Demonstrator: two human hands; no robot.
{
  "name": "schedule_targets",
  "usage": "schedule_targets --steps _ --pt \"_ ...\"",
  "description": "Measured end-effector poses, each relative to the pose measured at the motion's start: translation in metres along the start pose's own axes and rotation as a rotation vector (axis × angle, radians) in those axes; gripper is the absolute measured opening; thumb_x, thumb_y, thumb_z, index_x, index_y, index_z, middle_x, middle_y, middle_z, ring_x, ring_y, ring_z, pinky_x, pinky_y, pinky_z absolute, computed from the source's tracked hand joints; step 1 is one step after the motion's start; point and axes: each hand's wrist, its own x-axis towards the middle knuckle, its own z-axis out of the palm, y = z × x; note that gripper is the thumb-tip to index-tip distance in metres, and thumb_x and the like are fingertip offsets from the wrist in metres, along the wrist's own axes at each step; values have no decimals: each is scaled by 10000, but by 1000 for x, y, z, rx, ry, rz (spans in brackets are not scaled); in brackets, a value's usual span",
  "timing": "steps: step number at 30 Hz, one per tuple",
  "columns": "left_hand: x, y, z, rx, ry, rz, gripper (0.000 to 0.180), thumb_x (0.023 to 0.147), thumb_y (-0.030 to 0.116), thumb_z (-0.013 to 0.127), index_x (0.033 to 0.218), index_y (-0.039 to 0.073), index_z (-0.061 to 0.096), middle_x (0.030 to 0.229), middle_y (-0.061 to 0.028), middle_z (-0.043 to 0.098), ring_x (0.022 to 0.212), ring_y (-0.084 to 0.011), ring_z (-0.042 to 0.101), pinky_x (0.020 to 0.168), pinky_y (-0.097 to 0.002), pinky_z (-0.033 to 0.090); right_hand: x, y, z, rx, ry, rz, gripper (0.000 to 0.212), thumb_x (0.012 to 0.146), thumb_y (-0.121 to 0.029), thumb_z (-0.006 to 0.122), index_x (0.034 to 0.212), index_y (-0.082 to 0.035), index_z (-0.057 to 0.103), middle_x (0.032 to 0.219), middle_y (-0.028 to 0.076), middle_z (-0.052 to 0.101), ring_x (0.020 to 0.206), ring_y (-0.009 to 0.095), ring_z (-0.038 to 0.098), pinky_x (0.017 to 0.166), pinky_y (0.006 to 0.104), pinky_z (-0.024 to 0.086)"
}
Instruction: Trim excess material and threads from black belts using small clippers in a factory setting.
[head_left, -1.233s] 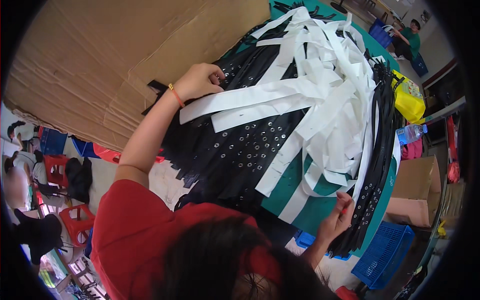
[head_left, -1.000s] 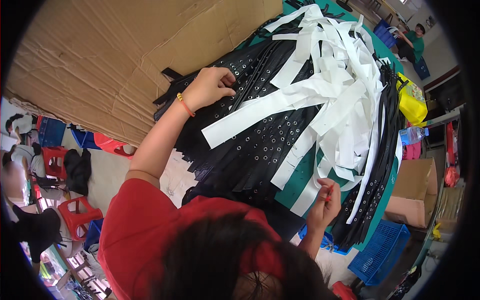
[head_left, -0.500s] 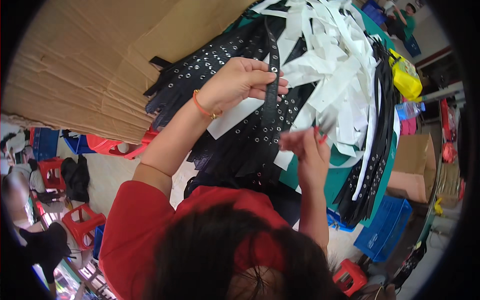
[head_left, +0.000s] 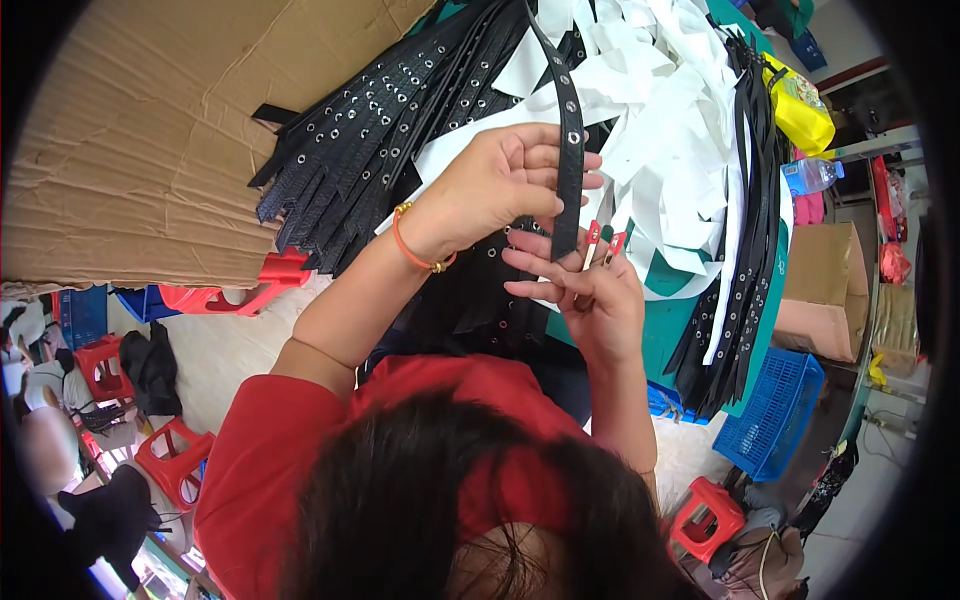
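Observation:
A black strap [head_left: 570, 165] with metal eyelets hangs from the top of the view, its lower end near my right fingers. My left hand [head_left: 497, 180] pinches it from the left side, thumb below and the other fingers behind it. My right hand [head_left: 605, 305] is just below and to the right, palm up. Between its thumb and fingers is a small pair of red-and-metal snips [head_left: 592, 240]. Its other fingers reach left, touching or close to the strap's end. Behind lie white paper strips [head_left: 650, 130] in a heap and a pile of black eyelet straps [head_left: 370, 120].
Cardboard [head_left: 150, 130] covers the left of the green table [head_left: 680, 285]. More straps [head_left: 735, 310] hang over its right edge. Right of it are a yellow bag [head_left: 800, 120], a bottle [head_left: 812, 177], a carton [head_left: 825, 290] and a blue crate [head_left: 770, 415]. Red stools [head_left: 175, 460] stand on the floor.
My right hand has moved up and left to the strap's lower end, bringing the snips along. My left hand has shifted slightly right and down with the strap. The view has tilted a little.

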Motion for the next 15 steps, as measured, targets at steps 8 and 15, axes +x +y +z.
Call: schedule_targets --steps 8,15 --pt "7 0 1 2 -5 -16 530 690 -120 490 1210 -76 398 1203 -187 510 1074 -224 547 857 -299 482 0 -4 -13 133 -83 27 596 675 -18 402 1226 181 294 1124 379 456 1054 457 502 787 507 504" --pt "6 -5 4 25 21 2 524 697 -109 507 1210 -73 406 1179 -178 531 1050 -212 562 867 -287 474 5 4 -11 -70 86 -17 375 911 -170 420 1140 127 437 1019 296 562 922 354 606 674 415 559"
